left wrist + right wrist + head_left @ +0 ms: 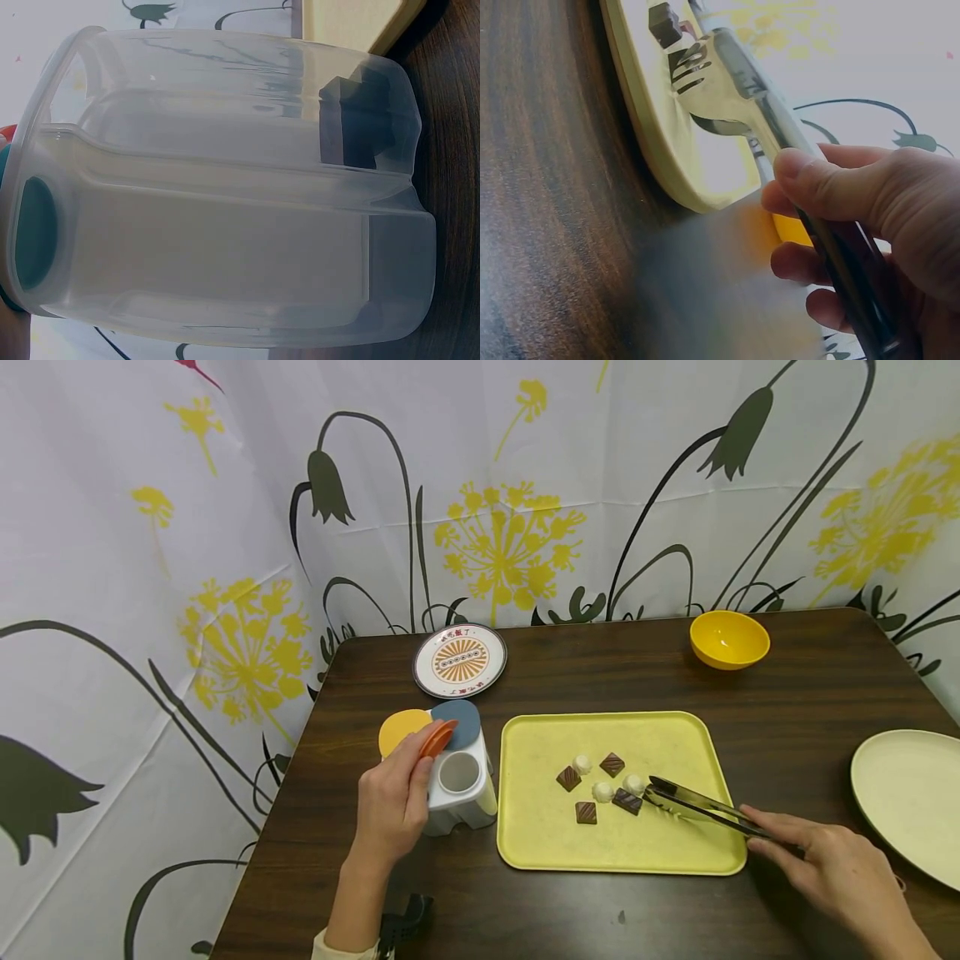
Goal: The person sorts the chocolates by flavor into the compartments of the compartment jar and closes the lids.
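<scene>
My left hand [390,806] pinches an orange lid [437,740], tilted up beside a round opening of a white translucent container [483,803]. Yellow [401,727] and blue [463,720] lids cover other parts of its top. Through the container's wall [225,247], the left wrist view shows a dark shape [360,120] near the base. In my right hand [843,864] are metal tongs [705,807], their tips over the yellow tray [540,847], right by a white ball-shaped chocolate [633,784]. Brown square chocolates [587,812] and other white balls [602,792] lie on the tray.
A patterned plate [460,662] lies behind the container. At the back right stands a yellow bowl [729,641], and a cream plate [911,802] lies at the right edge. A flowered curtain [420,460] hangs behind the dark wooden table [585,668].
</scene>
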`<state>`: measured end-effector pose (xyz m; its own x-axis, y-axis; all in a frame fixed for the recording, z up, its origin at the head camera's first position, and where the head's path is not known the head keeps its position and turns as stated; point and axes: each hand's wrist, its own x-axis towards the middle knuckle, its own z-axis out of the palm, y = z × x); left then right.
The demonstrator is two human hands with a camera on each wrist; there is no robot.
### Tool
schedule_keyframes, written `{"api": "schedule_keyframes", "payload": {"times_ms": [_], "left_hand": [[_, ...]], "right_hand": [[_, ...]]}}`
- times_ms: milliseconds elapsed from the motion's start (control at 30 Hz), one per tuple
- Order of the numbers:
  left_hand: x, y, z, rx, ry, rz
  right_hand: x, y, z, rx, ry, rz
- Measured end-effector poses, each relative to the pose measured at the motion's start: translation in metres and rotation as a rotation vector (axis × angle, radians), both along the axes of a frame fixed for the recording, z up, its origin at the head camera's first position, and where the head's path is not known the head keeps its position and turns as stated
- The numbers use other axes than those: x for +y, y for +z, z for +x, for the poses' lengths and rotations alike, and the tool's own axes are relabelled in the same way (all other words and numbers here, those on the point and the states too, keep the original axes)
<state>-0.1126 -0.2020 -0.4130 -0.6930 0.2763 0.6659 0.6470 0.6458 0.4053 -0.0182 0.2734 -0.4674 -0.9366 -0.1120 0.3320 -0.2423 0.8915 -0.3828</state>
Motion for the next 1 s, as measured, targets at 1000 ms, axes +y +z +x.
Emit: {"api": "schedule_keyframes", "payload": {"times_ms": [1000], "left_hand": [[-0.001, -0.002, -0.001, -0.002, 0.005, -0.003]], "right_hand": [[-0.029, 0.036, -0.027, 0.321, 0.158, -0.135]]}}
